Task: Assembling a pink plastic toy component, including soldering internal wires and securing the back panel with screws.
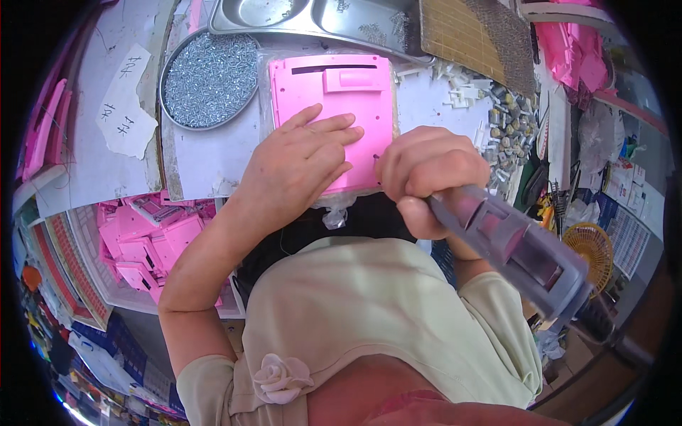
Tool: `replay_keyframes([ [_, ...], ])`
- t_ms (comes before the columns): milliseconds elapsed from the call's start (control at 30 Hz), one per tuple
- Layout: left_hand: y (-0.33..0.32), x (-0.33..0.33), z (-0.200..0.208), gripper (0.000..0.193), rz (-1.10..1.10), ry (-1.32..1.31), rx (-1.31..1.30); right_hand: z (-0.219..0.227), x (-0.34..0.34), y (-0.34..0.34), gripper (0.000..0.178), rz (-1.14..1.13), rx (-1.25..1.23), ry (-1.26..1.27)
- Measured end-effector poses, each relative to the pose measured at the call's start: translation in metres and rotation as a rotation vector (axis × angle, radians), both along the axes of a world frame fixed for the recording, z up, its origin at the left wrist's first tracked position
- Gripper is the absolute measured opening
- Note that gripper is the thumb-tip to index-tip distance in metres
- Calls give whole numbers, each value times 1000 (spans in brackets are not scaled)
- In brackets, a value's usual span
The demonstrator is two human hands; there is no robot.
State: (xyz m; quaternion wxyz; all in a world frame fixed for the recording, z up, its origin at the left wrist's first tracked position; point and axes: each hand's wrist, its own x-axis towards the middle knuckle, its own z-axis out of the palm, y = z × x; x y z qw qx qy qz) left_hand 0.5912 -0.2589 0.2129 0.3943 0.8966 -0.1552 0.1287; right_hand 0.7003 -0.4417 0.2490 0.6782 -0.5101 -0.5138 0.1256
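Closest to me, my right hand (426, 177) is wrapped tight around the grey electric screwdriver (518, 248), its fingers closed on the barrel, the tool tilted so its tip meets the right edge of the pink plastic panel (334, 106). I cannot see the bit itself; my knuckles hide it. If the tool stays this far off vertical, I judge the bit could skip out of the screw head and scar the plastic, or drive the screw crooked.

My left hand (305, 160) lies flat on the panel, fingers spread and pressing down, gripping nothing. Those fingertips sit near the driver's tip, so a slip could run into them. The panel rests on the white counter (213, 153), its near edge close to the counter's front; a hard push might slide it toward me.

Further out, the round tray of silver screws (209, 78) sits just left of the panel, and small metal parts (504, 128) lie scattered to the right. A stray elbow or sleeve could knock either loose. Beyond is a steel compartment tray (320, 18).
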Motion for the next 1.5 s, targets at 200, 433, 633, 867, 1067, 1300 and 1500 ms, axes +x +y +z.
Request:
replay_keyframes([
  [200, 0, 0, 0, 13, 11, 19, 8, 25, 31, 4, 20, 174, -59, 33],
  [433, 0, 1, 0, 15, -1, 42, 15, 4, 38, 18, 20, 28, -84, 11],
  [633, 2, 2, 0, 13, -20, 28, 41, 3, 51, 21, 16, 107, -130, -1],
  [867, 5, -5, -8, 15, 75, -66, -116, 31, 49, 20, 29, 149, 95, 344],
  [1067, 9, -4, -1, 14, 139, -36, 22, 16, 24, 23, 21, 118, 10, 350],
  [1300, 5, -6, -5, 12, 159, -26, -4, 6, 22, 27, 26, 128, -64, 141],
  [1500, 4, -7, -6, 13, 170, -46, -21, 6, 20, 30, 18, 135, 35, 196],
])
